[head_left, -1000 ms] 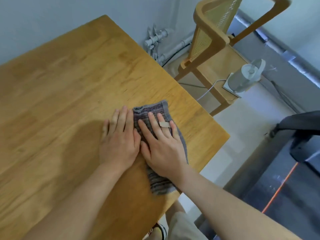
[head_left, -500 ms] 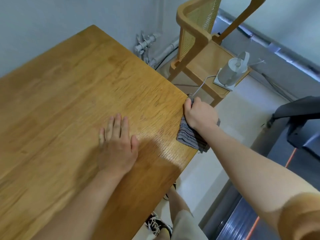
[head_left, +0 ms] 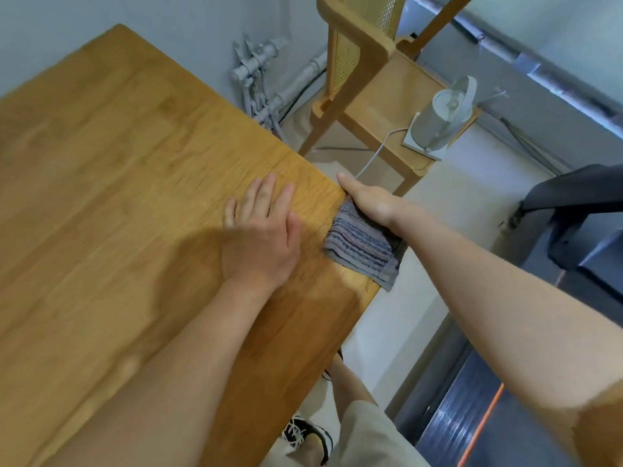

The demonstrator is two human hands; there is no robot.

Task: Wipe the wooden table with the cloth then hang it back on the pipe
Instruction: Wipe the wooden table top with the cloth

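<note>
The wooden table (head_left: 118,170) fills the left of the view. A grey striped cloth (head_left: 359,246) lies folded over the table's right edge, partly hanging off it. My right hand (head_left: 369,200) presses on the cloth's upper part at the edge, thumb stretched along the rim, fingers hidden beyond the edge. My left hand (head_left: 261,237) lies flat on the tabletop, fingers spread, just left of the cloth and not touching it. Grey pipes (head_left: 269,79) with valves run along the wall beyond the table's far right corner.
A wooden chair (head_left: 367,65) with a cane back stands past the table's edge. A white kettle (head_left: 441,116) sits on its seat, with a white cord running down. A dark treadmill (head_left: 573,214) is at the right. My leg and shoe (head_left: 308,436) show below.
My right hand slid the cloth from the tabletop next to my left hand out to the table's right edge, then a little along it. My left hand stayed flat on the wood.
</note>
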